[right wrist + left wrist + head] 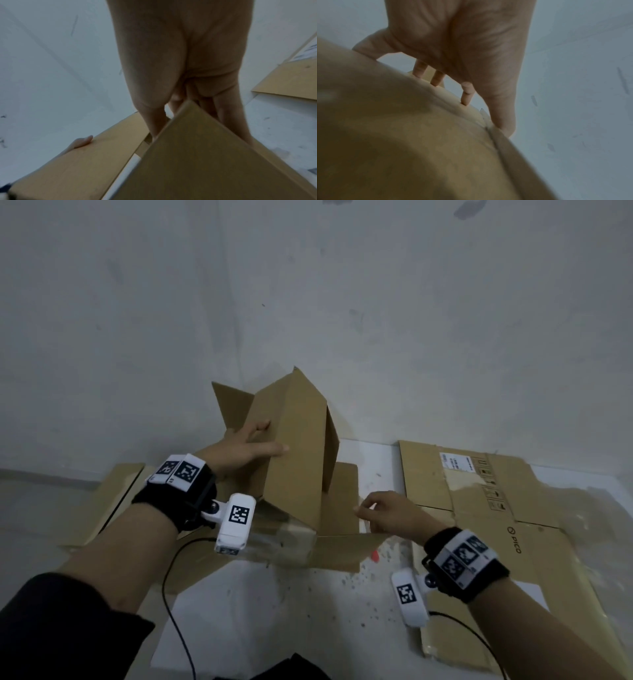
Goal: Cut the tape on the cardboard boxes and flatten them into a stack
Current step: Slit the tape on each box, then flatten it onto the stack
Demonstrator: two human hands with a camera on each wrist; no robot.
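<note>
While left hand (245, 448) grips box (294, 440) | flattened cardboard (513, 508): "PICO"

left wrist view: the cardboard box (402, 135) is a blur, and the left hand (462, 47) loses its fingertips behind the box edge. right hand (180, 60) fingertips vanish behind a flap (197, 155), bottom edge cropped.

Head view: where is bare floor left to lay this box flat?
Bare floor shows in front of the box, between the two forearms, flanked by flattened cardboard on the right. Left of the box more cardboard covers the floor; against the wall it is crowded.
</note>
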